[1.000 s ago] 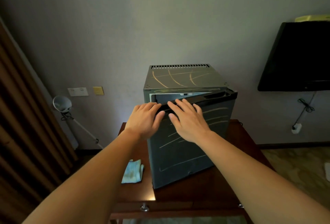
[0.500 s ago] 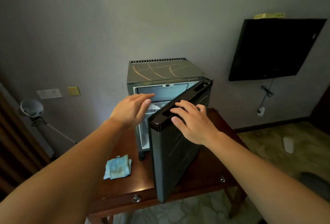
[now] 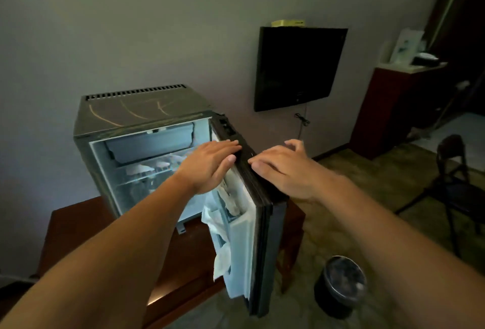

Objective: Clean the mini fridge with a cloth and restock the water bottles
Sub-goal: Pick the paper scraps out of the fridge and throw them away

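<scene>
Fridge door (image 3: 270,250) now wide open

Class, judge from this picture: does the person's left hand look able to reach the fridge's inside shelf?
Probably yes. The door stands wide open, and the left hand rests on its top edge with nothing between it and the shelf.

The place looks like a hotel guest room or a similar furnished bedroom. A mini fridge (image 3: 136,116) stands on a dark wooden table (image 3: 73,226) against a plain grey wall (image 3: 131,27). To the right, a flat television (image 3: 296,66) is fixed to that wall, with a cable (image 3: 301,118) hanging below it. A small round waste bin (image 3: 341,286) sits on the patterned carpet (image 3: 354,171) near the table. At the far right a reddish wooden cabinet (image 3: 388,108) holds a few items on top, and a dark chair (image 3: 454,171) stands nearer.
</scene>
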A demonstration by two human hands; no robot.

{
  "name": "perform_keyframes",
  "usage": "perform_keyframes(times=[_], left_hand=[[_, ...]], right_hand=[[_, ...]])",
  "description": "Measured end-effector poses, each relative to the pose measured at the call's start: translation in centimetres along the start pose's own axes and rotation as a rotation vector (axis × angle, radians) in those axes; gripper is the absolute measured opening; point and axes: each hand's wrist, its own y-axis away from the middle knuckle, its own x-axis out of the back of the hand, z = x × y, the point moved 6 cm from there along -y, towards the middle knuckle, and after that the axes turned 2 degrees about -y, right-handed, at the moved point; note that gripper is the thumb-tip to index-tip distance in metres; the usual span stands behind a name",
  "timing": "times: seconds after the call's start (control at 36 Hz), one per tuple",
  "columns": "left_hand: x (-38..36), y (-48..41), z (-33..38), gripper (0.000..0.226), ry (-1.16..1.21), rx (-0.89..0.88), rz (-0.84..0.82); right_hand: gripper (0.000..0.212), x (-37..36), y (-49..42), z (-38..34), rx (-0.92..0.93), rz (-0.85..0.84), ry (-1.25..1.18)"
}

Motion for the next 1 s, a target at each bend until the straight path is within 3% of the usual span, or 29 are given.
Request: perform_keyframes(times=[0.19, 0.36, 0.47, 0.61, 1.0], left_hand=[[-3.7, -4.6, 1.7, 0.056, 0.019, -0.013, 0.009], [-7.4, -9.0, 2.5, 0.062, -0.006, 0.114, -0.019], [-9.4, -11.4, 2.6, 0.064, -0.011, 0.165, -0.033], [-10.8, -14.1, 2.3, 0.06, -0.106, 0.21, -0.018], [-13.1, -18.9, 1.1, 0.063, -0.246, 0.27, 0.019]], right_hand=[[0.092, 2.1, 1.3, 5.1, -0.226, -0.022, 0.242], [0.061, 1.5, 0.9, 8.8, -0.405, -0.006, 0.353], [0.053, 0.8, 0.2, 11.6, -0.486, 0.103, 0.327], [0.05, 0.2, -1.4, 15.3, -0.5, 0.224, 0.326], [0.054, -1.5, -6.1, 24.2, -0.419, 0.238, 0.233]])
